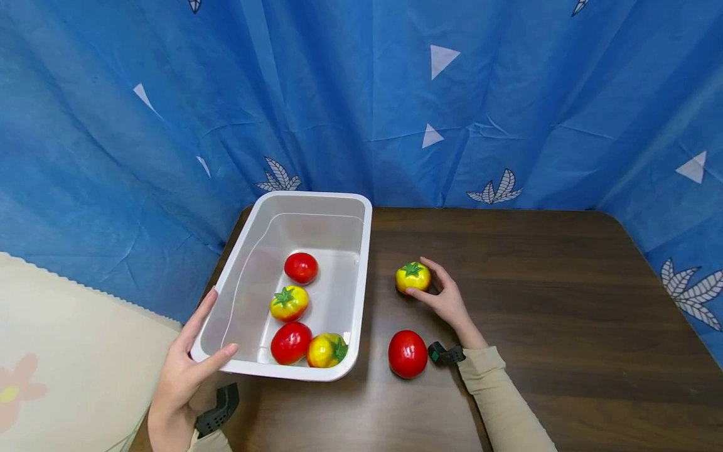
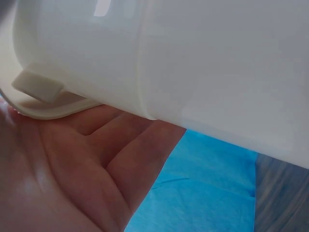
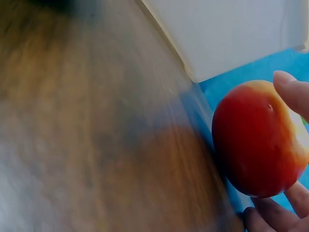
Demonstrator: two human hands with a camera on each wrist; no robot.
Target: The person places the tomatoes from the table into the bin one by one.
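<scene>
My left hand (image 1: 183,373) grips the near left corner of a white plastic bin (image 1: 366,263), thumb over the rim and fingers along the outer wall. In the left wrist view the palm (image 2: 82,164) lies under the rim. My right hand (image 1: 446,301) pinches a yellow-and-red tomato (image 1: 409,278) with a green leafy top, right of the bin. The right wrist view shows the red underside of that tomato (image 3: 256,140) between thumb and fingers. A red tomato (image 1: 408,355) rests on the table, near the right wrist.
Inside the bin lie a red tomato (image 1: 301,268), a yellow-red tomato (image 1: 290,304), another red tomato (image 1: 290,343) and another yellow one (image 1: 323,350). The dark wooden table (image 1: 542,295) ends at a blue curtain (image 1: 339,94). A cream cloth (image 1: 68,351) is at left.
</scene>
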